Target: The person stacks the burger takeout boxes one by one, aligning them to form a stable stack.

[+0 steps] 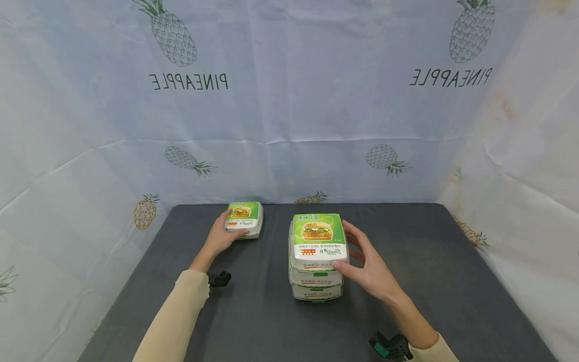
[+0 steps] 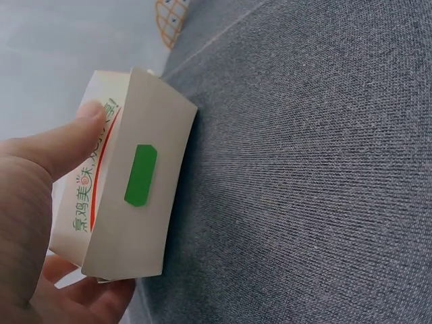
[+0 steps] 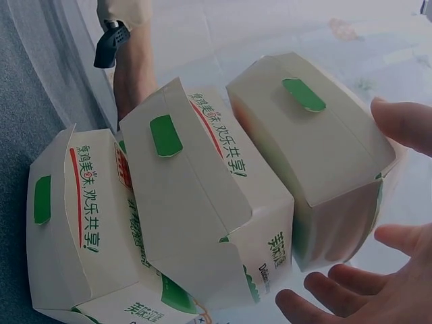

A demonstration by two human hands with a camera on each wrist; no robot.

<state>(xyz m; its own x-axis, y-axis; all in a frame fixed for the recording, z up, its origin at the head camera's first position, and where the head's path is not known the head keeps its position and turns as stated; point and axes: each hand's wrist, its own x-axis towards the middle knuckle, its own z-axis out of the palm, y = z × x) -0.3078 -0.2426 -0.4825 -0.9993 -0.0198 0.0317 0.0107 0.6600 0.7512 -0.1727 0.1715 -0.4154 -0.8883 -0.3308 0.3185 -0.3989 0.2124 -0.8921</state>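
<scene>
A white and green burger box (image 1: 244,217) sits at the back left of the dark table. My left hand (image 1: 221,235) grips it, thumb (image 2: 91,121) on the printed front and fingers on the far side, partly hidden. Right of the middle stands a stack of three like boxes; the top box (image 1: 318,239) is a little askew on the middle box (image 3: 209,182), with the bottom box (image 3: 81,223) below. Beside the top box is my right hand (image 1: 368,261), its thumb at the front corner and its fingers spread along the right side. Whether they touch it I cannot tell.
Dark grey cloth covers the table (image 1: 253,322). White curtains (image 1: 289,110) printed with pineapples hang behind it and on both sides. Dark table surface lies between the single box and the stack. Each wrist wears a black camera strap (image 1: 392,346).
</scene>
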